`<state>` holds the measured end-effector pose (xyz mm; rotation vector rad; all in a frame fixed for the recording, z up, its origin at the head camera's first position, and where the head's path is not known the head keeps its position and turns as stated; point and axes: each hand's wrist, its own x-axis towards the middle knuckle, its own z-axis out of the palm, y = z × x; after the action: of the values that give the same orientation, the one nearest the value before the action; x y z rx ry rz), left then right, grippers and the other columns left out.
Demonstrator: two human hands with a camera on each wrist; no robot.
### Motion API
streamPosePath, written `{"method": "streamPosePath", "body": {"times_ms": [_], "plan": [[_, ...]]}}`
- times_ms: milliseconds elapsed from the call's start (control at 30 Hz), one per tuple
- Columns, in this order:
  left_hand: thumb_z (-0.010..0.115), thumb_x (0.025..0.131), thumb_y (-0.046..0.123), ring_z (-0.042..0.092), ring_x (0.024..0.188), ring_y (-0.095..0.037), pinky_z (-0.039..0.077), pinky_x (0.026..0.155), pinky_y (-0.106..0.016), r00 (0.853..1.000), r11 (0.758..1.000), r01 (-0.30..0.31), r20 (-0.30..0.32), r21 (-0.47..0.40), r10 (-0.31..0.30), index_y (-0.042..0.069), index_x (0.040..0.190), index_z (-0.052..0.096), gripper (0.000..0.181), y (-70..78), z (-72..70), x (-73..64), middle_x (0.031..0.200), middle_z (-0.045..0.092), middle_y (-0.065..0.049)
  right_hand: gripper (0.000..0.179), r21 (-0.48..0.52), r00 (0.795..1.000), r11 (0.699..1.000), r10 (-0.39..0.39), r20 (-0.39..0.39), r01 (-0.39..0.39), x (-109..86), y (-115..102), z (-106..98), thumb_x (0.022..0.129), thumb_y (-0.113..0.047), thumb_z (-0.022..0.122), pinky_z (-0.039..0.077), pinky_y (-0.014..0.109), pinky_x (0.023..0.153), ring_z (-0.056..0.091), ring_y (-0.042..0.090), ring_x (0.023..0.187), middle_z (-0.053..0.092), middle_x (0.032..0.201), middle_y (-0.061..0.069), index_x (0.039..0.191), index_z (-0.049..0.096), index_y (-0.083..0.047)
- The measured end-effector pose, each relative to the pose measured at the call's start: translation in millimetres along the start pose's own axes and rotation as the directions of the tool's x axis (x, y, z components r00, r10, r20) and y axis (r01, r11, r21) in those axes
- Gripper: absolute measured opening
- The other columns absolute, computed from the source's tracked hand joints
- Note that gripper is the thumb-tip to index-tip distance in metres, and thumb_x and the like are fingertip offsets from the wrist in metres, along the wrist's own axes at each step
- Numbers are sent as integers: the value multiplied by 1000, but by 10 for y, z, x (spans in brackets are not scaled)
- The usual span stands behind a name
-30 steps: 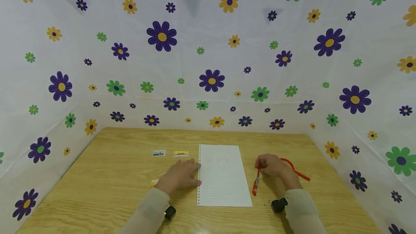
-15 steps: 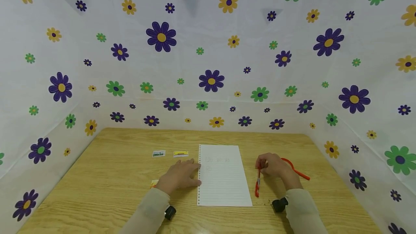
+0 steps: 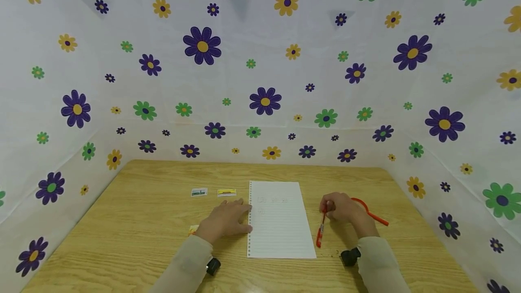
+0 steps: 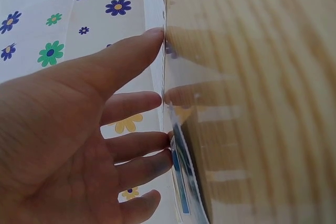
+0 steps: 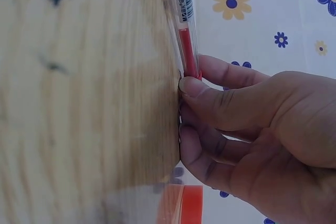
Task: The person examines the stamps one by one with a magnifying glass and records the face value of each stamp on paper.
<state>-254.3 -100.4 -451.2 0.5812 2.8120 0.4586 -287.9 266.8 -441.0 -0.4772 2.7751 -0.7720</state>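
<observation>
A lined white sheet (image 3: 278, 223) with punched holes down its left edge lies on the wooden table (image 3: 134, 234). My left hand (image 3: 225, 220) lies flat beside that edge, straight fingertips (image 4: 157, 98) on the table by the paper. My right hand (image 3: 342, 208) rests to the right of the sheet and pinches a red pen (image 3: 320, 232) between thumb and fingers (image 5: 197, 85); the pen's far end points toward me, low over the table. Faint writing shows at the sheet's top.
Two small cards (image 3: 199, 192) (image 3: 226, 192) lie left of the sheet's top, and another small card (image 3: 193, 229) peeks out by my left wrist. A curved orange-red strip (image 3: 372, 214) lies behind my right hand. Flowered cloth walls (image 3: 264, 80) enclose the table on three sides.
The pen's free end has swung slightly in my right hand. My left hand and the sheet have stayed put.
</observation>
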Motion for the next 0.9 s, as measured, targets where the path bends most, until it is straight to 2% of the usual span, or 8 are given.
{"method": "streamPosePath", "body": {"times_ms": [133,367,633,900], "plan": [[76,92,41,43,151,-33,27,127,-58,1000,1000,1,-1,2,-1,14,147,57,64,3,-4,-6,159,48,-18,22,-7,1000,1000,-19,-21,18,1,21,-3,84,11,74,50,34,74,55,20,81,65,86,6,91,70,-9],[76,92,41,44,150,-34,27,127,-59,1000,1000,-8,-3,6,8,13,147,57,64,1,-4,2,159,49,-18,21,30,998,1000,-3,-60,5,19,48,-12,87,6,74,52,32,76,57,19,82,67,90,4,92,68,-13],[77,92,41,44,150,-33,28,127,-58,1000,1000,-5,-2,7,5,13,146,58,64,2,7,14,158,49,-18,13,72,980,986,-138,-146,150,17,-33,-72,91,4,70,47,21,66,55,14,73,67,84,3,101,66,-3],[76,92,41,44,150,-34,29,126,-58,1000,1000,-10,-1,7,10,13,146,58,64,-9,6,19,159,48,-18,13,101,980,984,-130,-153,147,12,-158,-104,93,4,68,45,19,62,53,14,74,65,84,4,104,65,-2]]}}
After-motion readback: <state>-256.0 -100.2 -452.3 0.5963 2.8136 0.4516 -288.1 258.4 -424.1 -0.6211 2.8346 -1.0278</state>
